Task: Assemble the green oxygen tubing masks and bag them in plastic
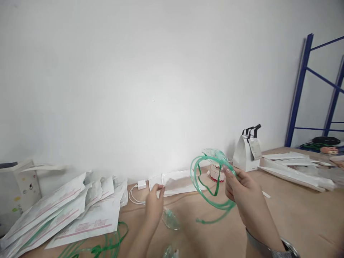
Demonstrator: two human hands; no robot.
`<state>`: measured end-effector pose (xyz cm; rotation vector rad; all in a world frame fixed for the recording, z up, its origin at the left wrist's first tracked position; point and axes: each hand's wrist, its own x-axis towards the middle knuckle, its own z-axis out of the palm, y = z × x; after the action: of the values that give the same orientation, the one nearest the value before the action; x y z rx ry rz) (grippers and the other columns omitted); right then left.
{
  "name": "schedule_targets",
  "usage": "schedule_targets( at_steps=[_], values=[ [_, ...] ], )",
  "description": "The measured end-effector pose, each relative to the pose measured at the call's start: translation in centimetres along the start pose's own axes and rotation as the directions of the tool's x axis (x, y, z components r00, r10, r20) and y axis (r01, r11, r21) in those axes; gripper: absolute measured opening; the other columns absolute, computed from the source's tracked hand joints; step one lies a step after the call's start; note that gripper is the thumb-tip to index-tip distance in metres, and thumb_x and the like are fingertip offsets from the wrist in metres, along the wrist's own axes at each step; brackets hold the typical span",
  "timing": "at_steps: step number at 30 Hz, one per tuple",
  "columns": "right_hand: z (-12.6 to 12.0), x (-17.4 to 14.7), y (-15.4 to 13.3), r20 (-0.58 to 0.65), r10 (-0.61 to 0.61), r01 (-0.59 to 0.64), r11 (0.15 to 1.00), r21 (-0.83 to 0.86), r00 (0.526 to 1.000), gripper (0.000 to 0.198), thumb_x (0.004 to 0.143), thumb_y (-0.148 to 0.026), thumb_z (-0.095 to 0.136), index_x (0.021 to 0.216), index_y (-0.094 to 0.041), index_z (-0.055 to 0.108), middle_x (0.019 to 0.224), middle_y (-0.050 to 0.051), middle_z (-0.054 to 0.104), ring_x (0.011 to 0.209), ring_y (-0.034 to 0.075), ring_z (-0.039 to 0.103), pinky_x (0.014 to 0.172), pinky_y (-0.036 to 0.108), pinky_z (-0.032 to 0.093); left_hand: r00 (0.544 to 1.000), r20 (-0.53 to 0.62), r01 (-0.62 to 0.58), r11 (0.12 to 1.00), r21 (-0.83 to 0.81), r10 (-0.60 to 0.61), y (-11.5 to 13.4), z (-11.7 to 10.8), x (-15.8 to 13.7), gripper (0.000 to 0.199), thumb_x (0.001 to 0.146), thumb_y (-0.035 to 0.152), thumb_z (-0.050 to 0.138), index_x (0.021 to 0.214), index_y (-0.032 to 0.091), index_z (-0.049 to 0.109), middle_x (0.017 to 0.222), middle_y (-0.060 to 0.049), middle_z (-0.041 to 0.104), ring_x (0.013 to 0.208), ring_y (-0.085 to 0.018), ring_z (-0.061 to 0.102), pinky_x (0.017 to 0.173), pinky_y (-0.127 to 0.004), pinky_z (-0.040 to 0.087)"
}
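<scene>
My right hand is closed around an oxygen mask's coiled green tubing, holding it above the table. The clear green mask shows just past my fingers, and a dark green strap hangs inside the coil. A loose tube end points left. My left hand pinches the edge of a flat white pouch lying by the wall. Beside the left wrist, another clear mask lies on the table. Part of a further clear piece shows at the bottom edge.
White printed pouches are piled at left, with green tubing below them. A white charger with cable, a red-and-white container and a white bag stand along the wall. More white packaging lies right, near a blue rack.
</scene>
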<state>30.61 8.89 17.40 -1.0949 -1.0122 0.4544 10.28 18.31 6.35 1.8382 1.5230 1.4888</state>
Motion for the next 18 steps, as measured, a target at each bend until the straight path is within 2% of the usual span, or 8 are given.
schedule_targets(
  at_steps=[3,7,8,10,12,14,16,18],
  values=[
    [1.7,-0.5,-0.9,0.186,0.107,-0.151,0.959,0.241,0.977,0.033,0.068,-0.043,0.066,0.064,-0.020,0.043,0.046,-0.010,0.026,0.041,0.006,0.021,0.038,0.019,0.018,0.993,-0.097,0.045,0.981,-0.187,-0.064,0.3,-5.1,0.5,0.017,0.074,0.035,0.052,0.072,0.019,0.056,0.080,-0.008,0.070,0.082,-0.022,0.065,0.071,-0.032,0.048],
    [4.3,-2.0,-1.9,0.193,0.109,-0.193,0.846,0.497,0.975,0.037,0.066,-0.037,0.071,0.061,-0.020,0.038,0.050,-0.010,0.024,0.044,0.006,0.020,0.039,0.019,0.021,0.946,-0.262,0.092,0.930,-0.355,-0.194,0.9,-12.2,-0.4,0.021,0.069,0.037,0.059,0.079,0.020,0.054,0.078,-0.005,0.070,0.085,-0.022,0.064,0.078,-0.034,0.046],
    [5.1,-2.6,-2.1,0.187,0.114,-0.200,0.815,0.544,0.976,0.037,0.066,-0.036,0.071,0.061,-0.020,0.037,0.051,-0.010,0.023,0.044,0.006,0.021,0.040,0.019,0.022,0.917,-0.319,0.095,0.907,-0.411,-0.240,1.2,-13.7,-0.8,0.020,0.067,0.036,0.061,0.079,0.021,0.054,0.077,-0.003,0.070,0.087,-0.021,0.063,0.082,-0.033,0.044],
    [6.6,-4.1,-2.5,0.221,0.128,-0.240,0.753,0.612,0.967,0.039,0.066,-0.036,0.071,0.060,-0.020,0.036,0.051,-0.010,0.023,0.045,0.006,0.021,0.040,0.019,0.022,0.844,-0.370,0.078,0.772,-0.631,-0.388,2.0,-15.9,-1.9,0.018,0.063,0.028,0.068,0.076,0.022,0.057,0.074,0.002,0.070,0.087,-0.016,0.063,0.089,-0.030,0.040],
    [8.1,-5.6,-2.7,0.286,0.146,-0.303,0.699,0.647,0.947,0.039,0.066,-0.036,0.071,0.061,-0.020,0.036,0.051,-0.010,0.022,0.045,0.006,0.020,0.041,0.019,0.023,0.788,-0.363,0.056,0.645,-0.762,-0.497,2.9,-17.2,-3.0,0.016,0.062,0.023,0.070,0.072,0.023,0.058,0.070,0.005,0.069,0.081,-0.011,0.062,0.090,-0.024,0.039],
    [9.4,-7.0,-2.7,0.368,0.179,-0.389,0.662,0.641,0.912,0.033,0.066,-0.035,0.071,0.068,-0.020,0.042,0.051,-0.010,0.024,0.045,0.006,0.020,0.042,0.019,0.023,0.771,-0.321,0.066,0.570,-0.819,-0.551,3.5,-17.5,-4.0,0.019,0.059,0.022,0.073,0.070,0.023,0.058,0.069,0.007,0.070,0.078,-0.008,0.062,0.086,-0.018,0.041],
    [10.4,-8.0,-2.3,0.458,0.220,-0.481,0.642,0.597,0.861,0.033,0.066,-0.036,0.071,0.082,-0.020,0.047,0.051,-0.011,0.026,0.045,0.006,0.023,0.043,0.019,0.025,0.799,-0.230,0.114,0.516,-0.849,-0.555,4.0,-17.2,-4.7,0.028,0.052,0.025,0.078,0.071,0.022,0.058,0.069,0.007,0.070,0.077,-0.008,0.063,0.081,-0.015,0.044],
    [11.1,-8.5,-1.7,0.538,0.234,-0.550,0.624,0.555,0.810,0.035,0.066,-0.037,0.072,0.085,-0.020,0.048,0.051,-0.011,0.028,0.045,0.005,0.024,0.043,0.019,0.025,0.845,-0.146,0.158,0.500,-0.851,-0.515,4.3,-16.5,-5.1,0.037,0.045,0.029,0.082,0.072,0.022,0.057,0.064,0.008,0.069,0.075,-0.009,0.063,0.075,-0.013,0.046]
  ],
)
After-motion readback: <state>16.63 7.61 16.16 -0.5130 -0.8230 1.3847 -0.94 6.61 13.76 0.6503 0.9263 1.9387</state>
